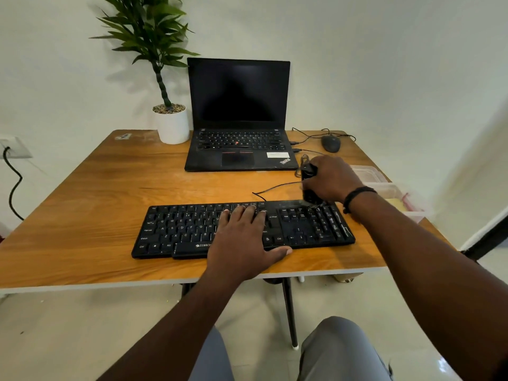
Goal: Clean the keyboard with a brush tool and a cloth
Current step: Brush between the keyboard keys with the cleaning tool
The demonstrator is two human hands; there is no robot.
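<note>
A black keyboard (176,229) lies on the wooden table (96,202), near its front edge. My left hand (244,243) rests flat on the keys right of the keyboard's middle, fingers straight and thumb out along its front edge. My right hand (331,180) grips a black brush tool (309,195) upright. The tool's lower end meets the keyboard's top right corner, above the number pad, where pale dust shows. No cloth is visible.
An open black laptop (237,116) stands behind the keyboard, with a white potted plant (171,123) to its left and a mouse (330,143) with cables to its right. Clear plastic containers (384,185) sit at the table's right edge.
</note>
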